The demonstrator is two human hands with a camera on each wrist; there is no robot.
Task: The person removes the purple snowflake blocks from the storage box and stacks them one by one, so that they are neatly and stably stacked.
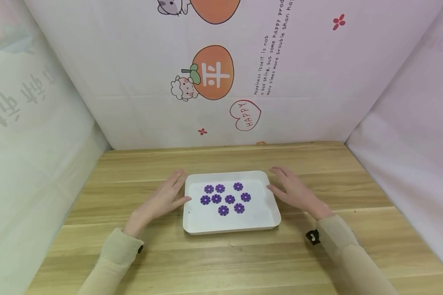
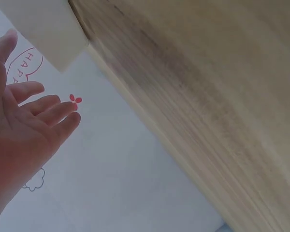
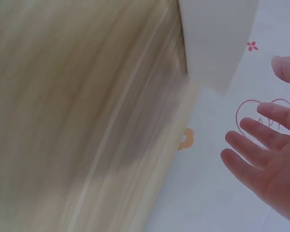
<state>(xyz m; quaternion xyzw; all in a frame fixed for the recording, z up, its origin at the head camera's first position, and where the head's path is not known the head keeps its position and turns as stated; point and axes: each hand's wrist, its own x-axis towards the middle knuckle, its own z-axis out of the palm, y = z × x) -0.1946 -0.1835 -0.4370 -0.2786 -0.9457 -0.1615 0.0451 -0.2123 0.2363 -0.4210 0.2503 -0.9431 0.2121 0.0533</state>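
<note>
open from above into white tray [image 1: 206,221]; flanked at short ends by left hand [image 1: 164,196], right hand [image 1: 294,191]; passable over near tabletop [image 1: 229,262]; closed behind by printed backdrop [image 1: 291,110].

A pale printed backdrop [image 1: 140,82] is rising behind a wood-grained table [image 1: 236,262], showing me round orange fruits [image 1: 213,73], a cartoon sheep [image 1: 186,87], small red flowers [image 1: 339,22] and a red heart [image 1: 245,115] reading HAPPY. White sheets [image 1: 406,135] are hanging on both sides, and soft light is falling across everything.
</note>
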